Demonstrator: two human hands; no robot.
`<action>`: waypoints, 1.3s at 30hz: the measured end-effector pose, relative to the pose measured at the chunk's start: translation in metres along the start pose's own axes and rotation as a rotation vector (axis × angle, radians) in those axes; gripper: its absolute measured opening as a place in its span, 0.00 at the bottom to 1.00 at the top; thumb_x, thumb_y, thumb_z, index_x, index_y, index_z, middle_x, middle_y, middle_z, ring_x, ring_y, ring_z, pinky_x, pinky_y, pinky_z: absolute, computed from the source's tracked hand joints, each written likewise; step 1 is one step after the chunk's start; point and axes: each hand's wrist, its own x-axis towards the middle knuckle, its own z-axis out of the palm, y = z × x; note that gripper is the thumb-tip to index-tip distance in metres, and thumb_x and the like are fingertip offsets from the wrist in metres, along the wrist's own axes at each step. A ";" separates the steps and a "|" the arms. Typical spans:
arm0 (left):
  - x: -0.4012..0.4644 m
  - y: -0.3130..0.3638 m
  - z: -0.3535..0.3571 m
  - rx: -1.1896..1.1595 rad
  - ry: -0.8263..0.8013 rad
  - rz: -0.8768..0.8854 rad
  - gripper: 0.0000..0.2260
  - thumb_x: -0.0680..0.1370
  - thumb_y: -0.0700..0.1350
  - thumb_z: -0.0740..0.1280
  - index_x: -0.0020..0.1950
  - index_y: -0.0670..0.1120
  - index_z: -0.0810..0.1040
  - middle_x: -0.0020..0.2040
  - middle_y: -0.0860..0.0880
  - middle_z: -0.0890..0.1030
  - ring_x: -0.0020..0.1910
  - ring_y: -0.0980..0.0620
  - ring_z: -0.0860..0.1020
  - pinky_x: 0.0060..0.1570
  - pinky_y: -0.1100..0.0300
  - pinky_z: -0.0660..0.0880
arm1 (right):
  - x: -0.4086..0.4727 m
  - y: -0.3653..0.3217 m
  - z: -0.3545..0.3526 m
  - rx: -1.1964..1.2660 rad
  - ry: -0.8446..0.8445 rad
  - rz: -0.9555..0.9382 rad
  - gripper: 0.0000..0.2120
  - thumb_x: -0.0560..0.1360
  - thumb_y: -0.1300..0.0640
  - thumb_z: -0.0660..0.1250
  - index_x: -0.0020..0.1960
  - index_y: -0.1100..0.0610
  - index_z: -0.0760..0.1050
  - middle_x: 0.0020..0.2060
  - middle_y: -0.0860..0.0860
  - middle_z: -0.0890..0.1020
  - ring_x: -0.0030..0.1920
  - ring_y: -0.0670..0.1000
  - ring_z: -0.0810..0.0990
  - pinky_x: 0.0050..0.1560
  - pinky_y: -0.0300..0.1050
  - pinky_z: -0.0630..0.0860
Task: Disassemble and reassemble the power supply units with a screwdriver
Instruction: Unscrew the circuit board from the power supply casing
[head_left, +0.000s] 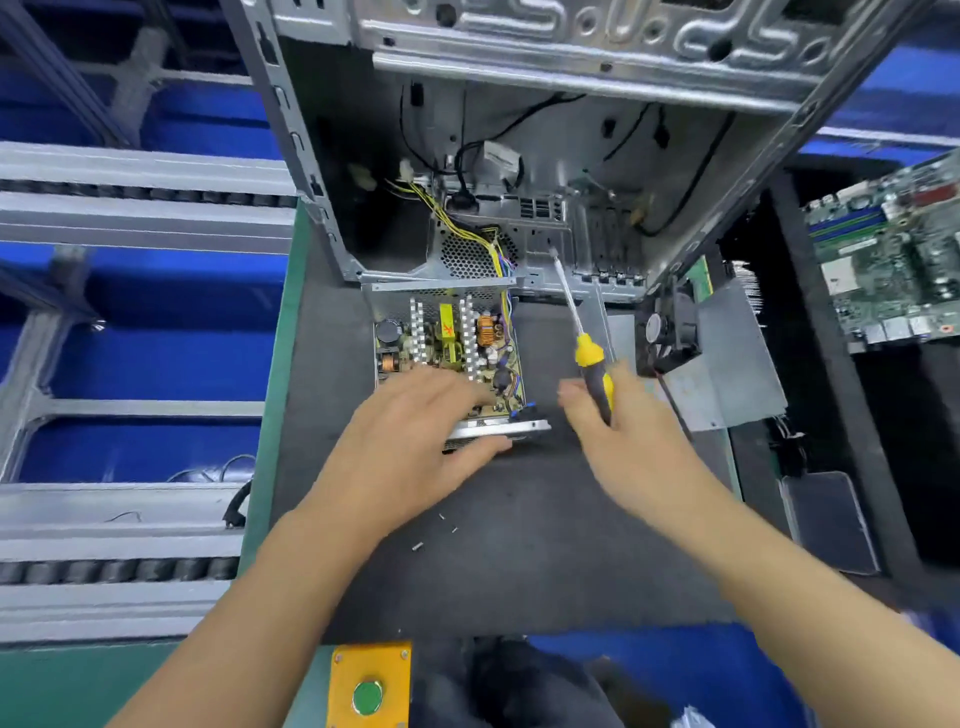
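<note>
A person's two bare arms reach over a dark grey work mat (519, 545). At the centre sits an opened power supply unit (447, 353), lid off, its circuit board with heat sinks, coils and capacitors exposed. The left hand (410, 431) rests on the unit's near edge at about 6 o'clock, fingers spread over the board and thumb against the metal rim. The right hand (618, 421), at the unit's 3 o'clock, grips a yellow-and-black screwdriver (587, 348), shaft pointing toward 11 o'clock. An open metal computer case (519, 156) stands at 12 o'clock. A fan on a metal cover (717, 358) lies farther right. Loose screws (436, 530) lie at 6 o'clock, near the wrists.
</note>
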 end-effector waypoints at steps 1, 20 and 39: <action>0.005 0.002 0.000 0.036 -0.079 -0.011 0.18 0.75 0.55 0.74 0.58 0.45 0.83 0.51 0.49 0.84 0.51 0.45 0.81 0.53 0.51 0.77 | 0.001 0.006 0.012 0.040 -0.018 0.008 0.14 0.81 0.43 0.58 0.48 0.54 0.69 0.37 0.48 0.77 0.34 0.46 0.74 0.34 0.42 0.68; 0.024 -0.008 0.012 -0.044 -0.437 -0.295 0.16 0.72 0.49 0.78 0.58 0.53 0.81 0.49 0.54 0.84 0.50 0.53 0.81 0.53 0.55 0.76 | 0.010 0.045 0.041 0.390 0.015 -0.126 0.16 0.78 0.43 0.65 0.45 0.54 0.67 0.34 0.40 0.78 0.37 0.43 0.74 0.36 0.33 0.68; 0.018 -0.005 0.011 -0.030 -0.344 -0.240 0.14 0.72 0.50 0.77 0.55 0.60 0.79 0.41 0.62 0.78 0.44 0.52 0.77 0.48 0.51 0.77 | 0.013 0.050 0.042 0.194 0.131 -0.354 0.15 0.80 0.44 0.62 0.43 0.49 0.60 0.30 0.43 0.66 0.33 0.44 0.66 0.32 0.33 0.63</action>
